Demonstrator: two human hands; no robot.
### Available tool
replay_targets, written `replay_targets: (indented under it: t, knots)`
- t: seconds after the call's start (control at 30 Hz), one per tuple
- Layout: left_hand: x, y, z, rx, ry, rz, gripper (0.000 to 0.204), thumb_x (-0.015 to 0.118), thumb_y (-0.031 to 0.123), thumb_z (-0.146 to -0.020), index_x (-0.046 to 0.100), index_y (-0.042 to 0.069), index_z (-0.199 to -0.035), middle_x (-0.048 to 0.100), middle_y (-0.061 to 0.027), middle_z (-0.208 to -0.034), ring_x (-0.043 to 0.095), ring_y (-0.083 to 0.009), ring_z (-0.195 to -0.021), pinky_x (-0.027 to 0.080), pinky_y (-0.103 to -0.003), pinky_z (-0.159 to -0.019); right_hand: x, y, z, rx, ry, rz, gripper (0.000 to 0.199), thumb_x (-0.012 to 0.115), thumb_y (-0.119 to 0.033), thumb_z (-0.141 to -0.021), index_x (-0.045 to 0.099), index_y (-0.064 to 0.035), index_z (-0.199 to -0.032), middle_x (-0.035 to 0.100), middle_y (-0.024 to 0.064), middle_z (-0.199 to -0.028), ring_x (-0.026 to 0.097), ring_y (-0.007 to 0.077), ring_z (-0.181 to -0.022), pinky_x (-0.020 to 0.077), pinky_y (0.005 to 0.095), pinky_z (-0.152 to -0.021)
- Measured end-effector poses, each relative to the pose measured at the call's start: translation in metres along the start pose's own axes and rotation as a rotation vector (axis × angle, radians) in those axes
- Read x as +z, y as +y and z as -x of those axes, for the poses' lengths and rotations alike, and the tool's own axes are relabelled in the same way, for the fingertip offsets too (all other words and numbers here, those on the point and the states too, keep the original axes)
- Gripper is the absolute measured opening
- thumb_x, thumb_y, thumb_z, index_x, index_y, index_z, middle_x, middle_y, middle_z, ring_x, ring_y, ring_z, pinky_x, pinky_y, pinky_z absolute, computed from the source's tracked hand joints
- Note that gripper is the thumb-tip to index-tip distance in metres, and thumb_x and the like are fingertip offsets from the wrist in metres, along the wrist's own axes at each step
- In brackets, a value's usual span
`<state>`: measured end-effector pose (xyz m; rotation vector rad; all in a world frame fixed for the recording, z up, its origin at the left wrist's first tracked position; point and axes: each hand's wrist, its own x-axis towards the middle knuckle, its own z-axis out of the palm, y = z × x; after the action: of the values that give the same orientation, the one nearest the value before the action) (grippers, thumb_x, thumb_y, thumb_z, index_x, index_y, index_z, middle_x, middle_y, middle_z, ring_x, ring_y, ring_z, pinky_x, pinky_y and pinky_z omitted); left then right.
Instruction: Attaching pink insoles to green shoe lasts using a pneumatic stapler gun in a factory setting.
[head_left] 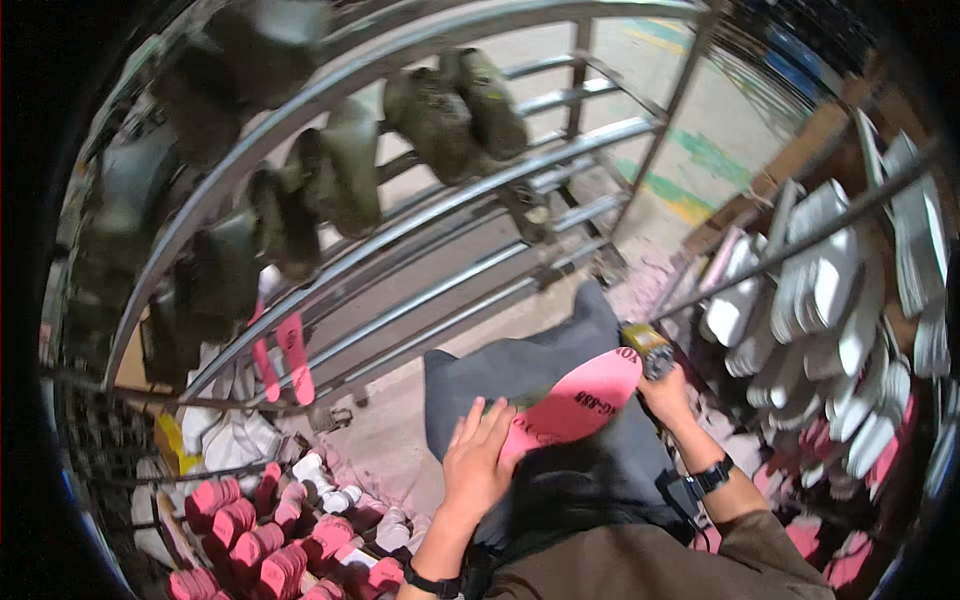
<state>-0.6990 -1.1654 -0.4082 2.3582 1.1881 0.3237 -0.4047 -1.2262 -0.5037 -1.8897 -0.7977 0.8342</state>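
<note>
Pink, thin, round-ended insole [578,402]

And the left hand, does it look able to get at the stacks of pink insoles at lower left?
Probably yes: the stacks of pink insoles lie left of the left hand, with no visible barrier between. But it touches a single pink insole, which it may need to leave first.

Insole [590,400]: pink, black printed lettering; handheld tool [650,348]: yellow, grey end; lap covering [490,375]: slate grey; shirt [640,560]: brown; wrist straps [710,476]: black; rack [590,141]: silvery grey rails; shoe-shaped pieces [432,125]: dark olive green; stacked soles at right [825,285]: mostly white; bundles at lower left [284,572]: pink, some white; floor [725,105]: pale grey, green and yellow patches.
</note>
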Motion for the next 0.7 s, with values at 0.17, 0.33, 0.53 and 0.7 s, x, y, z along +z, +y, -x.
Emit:
replay_targets:
  t: [0.17,0.33,0.53,0.7]
  knots:
    - [0.013,0.027,-0.011,0.008,-0.05,-0.246,0.065,0.074,0.012,-0.068,0.051,0.01,-0.128,0.05,-0.0114,-0.133,0.043,-0.0373,-0.126,0.038,-0.051,-0.099,-0.021,0.003,0.004,-0.013,-0.009,-0.148,0.039,0.076,-0.017,-0.077,0.061,0.0013,-0.108,0.065,0.0027,-0.094,0.059,0.0111,-0.085,0.0478,0.0278,-0.077]
    - [0.028,0.028,0.002,0.028,-0.027,-0.255,0.068,0.073,0.005,-0.067,0.05,0.011,-0.13,0.05,-0.0105,-0.134,0.043,-0.0398,-0.124,0.042,-0.042,-0.098,-0.032,0.021,0.02,-0.083,-0.02,-0.355,0.041,0.079,-0.02,-0.075,0.062,-0.0011,-0.106,0.065,0.0006,-0.092,0.057,0.0101,-0.081,0.0474,0.0276,-0.075]
    - [0.024,0.029,-0.01,0.025,-0.042,-0.25,0.065,0.073,0.005,-0.066,0.053,0.011,-0.128,0.054,-0.0111,-0.129,0.05,-0.0406,-0.117,0.046,-0.041,-0.094,-0.033,0.011,0.025,-0.047,-0.086,-0.258,0.033,0.078,-0.022,-0.076,0.063,-0.0018,-0.098,0.064,0.0019,-0.086,0.056,0.0083,-0.077,0.047,0.0268,-0.073]
    - [0.017,0.026,-0.022,0.107,-0.102,-0.223,0.07,0.076,0.007,-0.062,0.053,0.009,-0.128,0.057,-0.0147,-0.124,0.056,-0.0392,-0.11,0.045,-0.041,-0.097,-0.037,0.0,0.024,0.0,-0.145,-0.401,0.032,0.074,-0.019,-0.078,0.063,0.0001,-0.102,0.065,0.0032,-0.089,0.057,0.0094,-0.082,0.0474,0.0268,-0.077]
